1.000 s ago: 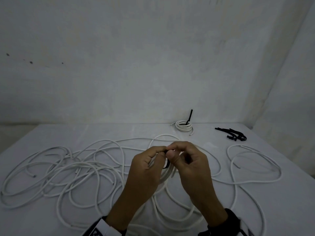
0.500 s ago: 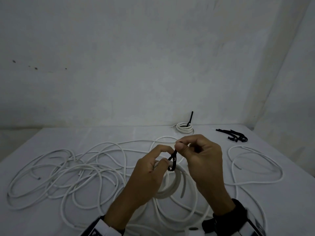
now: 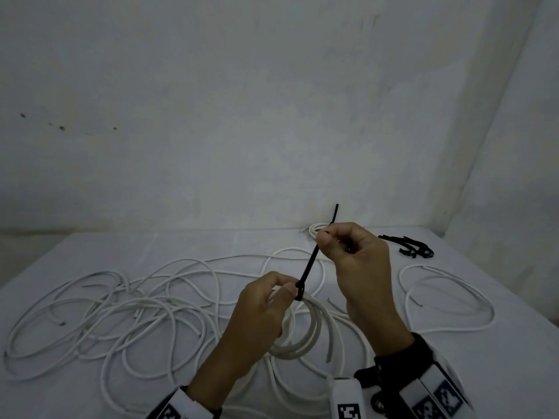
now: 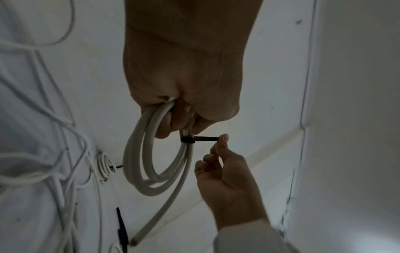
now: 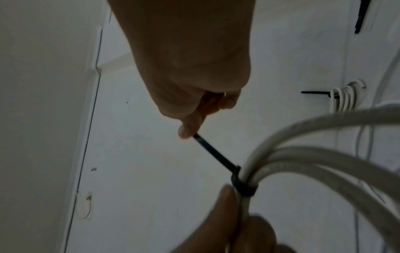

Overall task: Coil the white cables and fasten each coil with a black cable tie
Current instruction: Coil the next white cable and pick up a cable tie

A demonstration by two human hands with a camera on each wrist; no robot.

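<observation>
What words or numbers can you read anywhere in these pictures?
None can be read.
The wrist bands carry only black-and-white square code patterns, no letters or numbers.
The white cable seems to have faint print along it, too blurred to read.
The black tie shows no writing.

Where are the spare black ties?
In the head view the spare ties lie in a small heap at the table's far right, just beyond the right hand.
</observation>
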